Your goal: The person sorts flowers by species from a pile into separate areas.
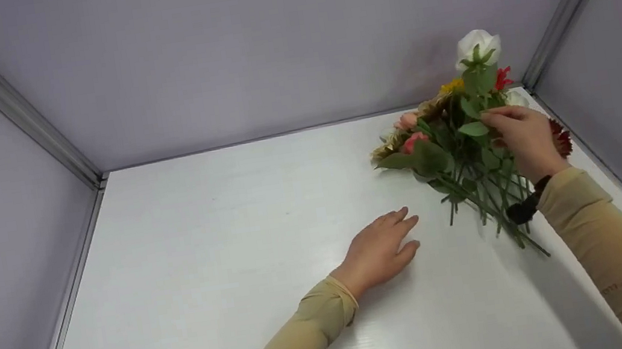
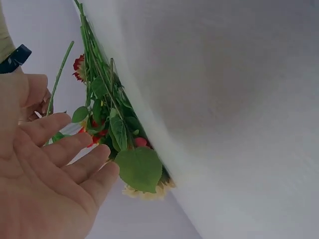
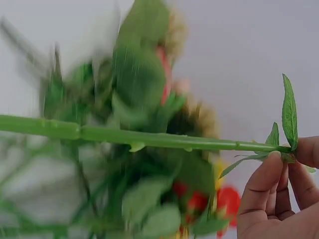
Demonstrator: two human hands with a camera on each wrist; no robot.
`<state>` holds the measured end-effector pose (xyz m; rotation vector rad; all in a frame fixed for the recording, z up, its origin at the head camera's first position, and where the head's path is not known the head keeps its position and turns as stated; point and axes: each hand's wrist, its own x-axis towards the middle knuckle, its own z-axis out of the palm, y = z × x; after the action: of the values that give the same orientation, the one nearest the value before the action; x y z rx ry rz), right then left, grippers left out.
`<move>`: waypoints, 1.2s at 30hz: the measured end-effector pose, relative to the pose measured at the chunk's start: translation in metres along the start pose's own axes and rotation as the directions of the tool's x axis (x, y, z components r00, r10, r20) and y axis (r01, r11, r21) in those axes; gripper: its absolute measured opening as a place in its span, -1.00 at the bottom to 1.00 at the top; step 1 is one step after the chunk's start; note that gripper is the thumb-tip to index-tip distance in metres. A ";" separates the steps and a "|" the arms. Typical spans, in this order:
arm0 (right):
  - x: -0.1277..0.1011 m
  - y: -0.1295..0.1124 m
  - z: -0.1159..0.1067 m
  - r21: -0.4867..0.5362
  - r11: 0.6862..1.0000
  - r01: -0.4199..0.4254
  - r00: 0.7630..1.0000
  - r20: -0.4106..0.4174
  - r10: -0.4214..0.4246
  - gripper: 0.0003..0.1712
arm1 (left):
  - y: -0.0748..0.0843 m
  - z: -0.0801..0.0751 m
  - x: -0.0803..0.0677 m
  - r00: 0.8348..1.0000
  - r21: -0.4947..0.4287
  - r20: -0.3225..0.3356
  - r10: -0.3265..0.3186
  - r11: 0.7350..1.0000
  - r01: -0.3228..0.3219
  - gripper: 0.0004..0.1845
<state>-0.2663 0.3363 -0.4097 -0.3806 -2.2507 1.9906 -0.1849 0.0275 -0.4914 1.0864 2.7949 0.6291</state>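
My right hand (image 1: 525, 138) pinches the green stem (image 3: 164, 141) of a white rose (image 1: 477, 47) between thumb and fingers, among its leaves. The bloom points up and away, above a heap of mixed flowers at the table's back right. In the right wrist view the bare lower stem runs across the picture, and the bloom is out of sight there. My left hand (image 1: 379, 250) hovers low over the table, left of the heap, with fingers extended and nothing held. Its palm side faces the left wrist view, with a large green leaf (image 2: 139, 169) beyond the fingertips.
The heap includes pink flowers (image 1: 415, 141), a yellow flower (image 1: 452, 86), a red flower (image 1: 503, 78) and a dark red one (image 1: 561, 138). Their stems (image 1: 530, 241) point toward the front. Grey panels (image 1: 245, 56) enclose the white table (image 1: 205, 244) behind and at both sides.
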 end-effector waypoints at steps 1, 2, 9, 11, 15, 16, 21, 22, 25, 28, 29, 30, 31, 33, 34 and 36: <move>-0.003 0.000 0.011 0.018 1.000 0.001 1.000 0.029 -0.002 -0.46 | -0.002 -0.003 -0.003 0.999 -0.082 -0.017 -0.028 0.996 0.027 -0.51; -0.007 0.001 0.022 0.051 0.999 0.000 0.998 0.061 -0.003 -0.46 | -0.004 -0.006 -0.006 0.998 -0.168 -0.032 -0.060 0.984 0.054 -0.53; -0.043 0.011 0.095 0.240 0.971 0.003 0.965 0.252 -0.065 -0.49 | -0.017 -0.021 -0.024 0.970 -0.661 -0.016 -0.243 0.730 0.172 -0.62; -0.052 0.016 0.112 0.273 0.962 0.023 0.954 0.281 -0.103 -0.50 | -0.020 -0.021 -0.027 0.963 -0.712 -0.013 -0.268 0.678 0.179 -0.62; -0.066 0.026 0.137 0.291 0.954 0.079 0.945 0.283 -0.165 -0.51 | -0.026 -0.017 -0.033 0.952 -0.771 -0.023 -0.307 0.612 0.178 -0.64; -0.069 0.028 0.142 0.288 0.953 0.088 0.945 0.280 -0.172 -0.51 | -0.027 -0.015 -0.035 0.949 -0.782 -0.025 -0.315 0.597 0.178 -0.65; -0.076 0.036 0.160 0.291 0.952 0.094 0.946 0.272 -0.177 -0.55 | -0.030 -0.006 -0.039 0.930 -0.819 -0.059 -0.362 0.550 0.163 -0.77; -0.076 0.036 0.162 0.295 0.951 0.093 0.946 0.273 -0.177 -0.56 | -0.030 -0.005 -0.039 0.926 -0.827 -0.064 -0.371 0.540 0.159 -0.79; -0.077 0.035 0.166 0.295 0.951 0.089 0.942 0.285 -0.177 -0.56 | -0.031 -0.003 -0.039 0.918 -0.851 -0.070 -0.390 0.503 0.148 -0.79; -0.078 0.034 0.168 0.298 0.951 0.078 0.936 0.306 -0.173 -0.54 | -0.031 -0.004 -0.039 0.913 -0.878 -0.068 -0.402 0.458 0.136 -0.77; -0.077 0.034 0.169 0.301 0.951 0.068 0.934 0.315 -0.166 -0.53 | -0.030 -0.005 -0.039 0.911 -0.887 -0.071 -0.405 0.444 0.128 -0.76; -0.077 0.033 0.169 0.306 0.951 0.054 0.932 0.326 -0.158 -0.52 | -0.030 -0.005 -0.039 0.909 -0.896 -0.075 -0.410 0.428 0.119 -0.77; -0.077 0.034 0.169 0.316 0.948 0.032 0.930 0.337 -0.144 -0.53 | -0.030 -0.006 -0.039 0.908 -0.903 -0.079 -0.412 0.415 0.110 -0.77; -0.076 0.035 0.170 0.338 0.941 -0.028 0.923 0.370 -0.105 -0.56 | -0.030 -0.007 -0.040 0.905 -0.913 -0.089 -0.415 0.398 0.093 -0.76; -0.076 0.036 0.170 0.345 0.936 -0.063 0.916 0.392 -0.083 -0.58 | -0.030 -0.008 -0.040 0.905 -0.917 -0.090 -0.415 0.389 0.088 -0.76; -0.076 0.038 0.170 0.346 0.930 -0.127 0.896 0.443 -0.042 -0.61 | -0.031 -0.008 -0.042 0.905 -0.921 -0.091 -0.415 0.381 0.082 -0.75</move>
<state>-0.2307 0.1577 -0.4632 0.0778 -2.0133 2.6814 -0.1751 -0.0235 -0.4994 0.2870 2.0402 2.0688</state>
